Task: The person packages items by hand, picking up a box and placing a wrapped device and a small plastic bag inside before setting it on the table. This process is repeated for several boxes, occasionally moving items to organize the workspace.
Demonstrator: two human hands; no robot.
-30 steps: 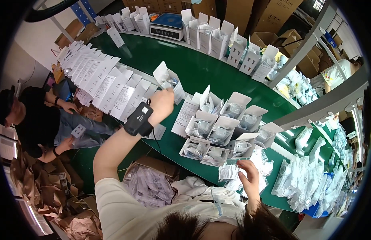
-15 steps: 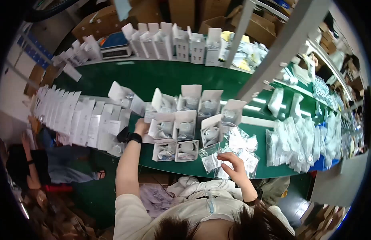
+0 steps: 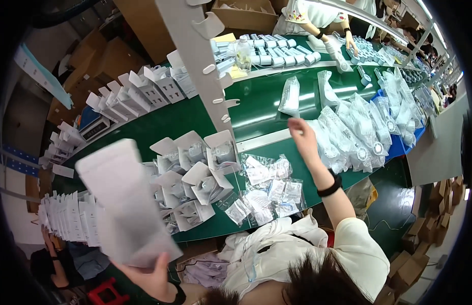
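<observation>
My left hand (image 3: 152,279) grips the lower end of an open white box (image 3: 124,203), which is lifted off the table and tilted, with its flap pointing up. My right hand (image 3: 303,136) is stretched out over the table with its fingers loosely bent and nothing visible in them. Just beyond its fingertips lies a single clear-bagged item (image 3: 290,96). Beside it is a pile of bagged white devices (image 3: 345,132). Several open white boxes (image 3: 200,180) with bagged parts inside stand left of some small clear packets (image 3: 264,190).
A grey metal post (image 3: 195,66) rises from the green table (image 3: 261,109). Rows of white boxes (image 3: 73,218) stand at the left, with more along the back shelf. Across the table, a co-worker's hands (image 3: 350,43) are among blue-grey devices. A blue bin (image 3: 401,145) sits at the right.
My left hand has raised a white box from among the others and brought it close. My right hand has left the small packets and moved right and away. The view has turned right.
</observation>
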